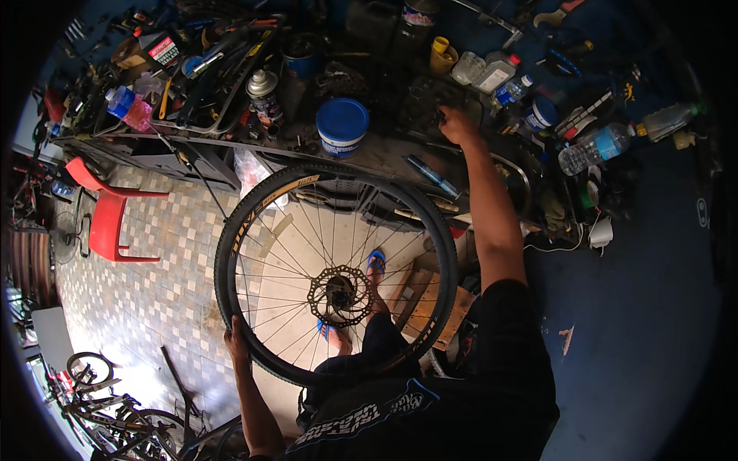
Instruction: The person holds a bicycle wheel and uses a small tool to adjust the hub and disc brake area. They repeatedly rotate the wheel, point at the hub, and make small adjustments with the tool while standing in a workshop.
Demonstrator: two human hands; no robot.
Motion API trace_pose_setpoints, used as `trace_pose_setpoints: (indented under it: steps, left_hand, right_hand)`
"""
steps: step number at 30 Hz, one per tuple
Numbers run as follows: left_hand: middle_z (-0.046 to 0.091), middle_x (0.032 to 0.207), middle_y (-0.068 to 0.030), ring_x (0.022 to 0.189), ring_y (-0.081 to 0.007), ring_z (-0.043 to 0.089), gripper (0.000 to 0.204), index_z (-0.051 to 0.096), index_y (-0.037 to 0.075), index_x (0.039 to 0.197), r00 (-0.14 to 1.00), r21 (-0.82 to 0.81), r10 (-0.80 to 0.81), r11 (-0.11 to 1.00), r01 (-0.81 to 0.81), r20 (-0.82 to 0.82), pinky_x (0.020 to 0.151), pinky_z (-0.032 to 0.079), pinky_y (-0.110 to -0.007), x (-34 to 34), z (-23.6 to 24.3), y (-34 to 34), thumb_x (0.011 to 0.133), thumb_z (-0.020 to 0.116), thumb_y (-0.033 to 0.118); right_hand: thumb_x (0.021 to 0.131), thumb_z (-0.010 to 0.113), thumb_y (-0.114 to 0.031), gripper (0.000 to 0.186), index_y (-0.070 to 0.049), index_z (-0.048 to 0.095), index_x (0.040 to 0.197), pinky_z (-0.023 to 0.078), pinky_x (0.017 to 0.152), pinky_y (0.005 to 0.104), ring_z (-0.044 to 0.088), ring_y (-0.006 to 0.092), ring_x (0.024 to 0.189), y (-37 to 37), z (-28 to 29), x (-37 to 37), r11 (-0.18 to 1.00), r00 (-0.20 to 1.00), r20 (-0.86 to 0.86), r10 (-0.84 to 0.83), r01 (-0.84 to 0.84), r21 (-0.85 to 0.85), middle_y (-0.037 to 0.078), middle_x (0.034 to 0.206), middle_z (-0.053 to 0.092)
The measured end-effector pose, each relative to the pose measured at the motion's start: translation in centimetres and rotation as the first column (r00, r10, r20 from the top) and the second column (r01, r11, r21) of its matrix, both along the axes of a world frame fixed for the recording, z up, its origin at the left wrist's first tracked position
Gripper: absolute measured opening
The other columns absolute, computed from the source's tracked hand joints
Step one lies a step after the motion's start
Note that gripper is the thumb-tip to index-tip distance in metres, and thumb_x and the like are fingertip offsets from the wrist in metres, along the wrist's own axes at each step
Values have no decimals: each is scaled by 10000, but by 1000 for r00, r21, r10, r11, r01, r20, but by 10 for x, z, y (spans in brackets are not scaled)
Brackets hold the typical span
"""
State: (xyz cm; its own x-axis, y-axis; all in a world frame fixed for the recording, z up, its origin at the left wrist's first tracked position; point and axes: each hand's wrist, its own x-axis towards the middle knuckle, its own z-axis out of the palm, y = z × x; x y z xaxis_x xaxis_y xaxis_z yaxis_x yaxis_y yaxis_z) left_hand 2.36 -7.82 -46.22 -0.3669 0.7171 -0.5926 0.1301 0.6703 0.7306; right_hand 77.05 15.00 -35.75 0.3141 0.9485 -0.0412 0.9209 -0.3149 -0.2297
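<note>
The tyre is black, and the black rim carries tan-orange print; the hub is black too. The tub is blue and white under a solid blue lid. The chair is plain red. The floor tiles form a patchwork of grey, beige and white. The sandals are bright blue, the crate orange-brown, the shirt black with white lettering. A clear bottle wears a blue label.

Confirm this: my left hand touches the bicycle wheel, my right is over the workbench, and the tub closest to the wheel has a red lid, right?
The head view shows a blue lid on that tub, not a red one. Your left hand does touch the bicycle wheel, and your right hand is over the workbench.
</note>
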Motion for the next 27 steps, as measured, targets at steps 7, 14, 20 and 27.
trace_pose_setpoints:
  steps: [7, 14, 20, 27]
  left_hand:
    - [596, 819, -94, 690, -189, 573, 840, 579, -72, 1091, 1000, -69, -14, 998, 13, -17, 613, 483, -327, -12, -2, -5, 828, 683, 719]
    - [625, 1114, -203, 944, -273, 616, 1042, 474, -158, 1352, 999, -101, 6, 995, -11, -52, 825, 519, -374, -19, -11, -6, 834, 666, 726]
    - [620, 1091, -166, 929, -261, 592, 937, 539, -83, 1349, 996, -96, -45, 995, 37, -81, 822, 503, -374, -15, -6, -6, 865, 637, 713]
    - [563, 860, -68, 766, -188, 514, 792, 640, -42, 1178, 998, -56, -50, 997, 47, -47, 686, 449, -342, -7, 1, -4, 885, 629, 693]
  right_hand:
    - [892, 721, -180, 364, -49, 654, 1226, 537, 841, 427, 685, 364, 964, -3, 1, -4, 996, 990, -119, 69, -63, 56, 159, 1014, 718]
    - [867, 759, -194, 240, -53, 728, 1058, 546, 861, 447, 692, 367, 1009, -2, -5, -1, 997, 984, -177, 10, 4, 78, 179, 1056, 730]
    - [843, 748, -178, 227, -67, 734, 1040, 547, 852, 449, 688, 373, 1010, 3, -6, -3, 999, 995, -99, -7, 11, 42, 177, 1044, 727]
    - [834, 735, -166, 215, -78, 733, 1031, 545, 853, 461, 681, 378, 1019, -7, -4, 7, 997, 995, -72, -69, 71, 32, 169, 1051, 723]
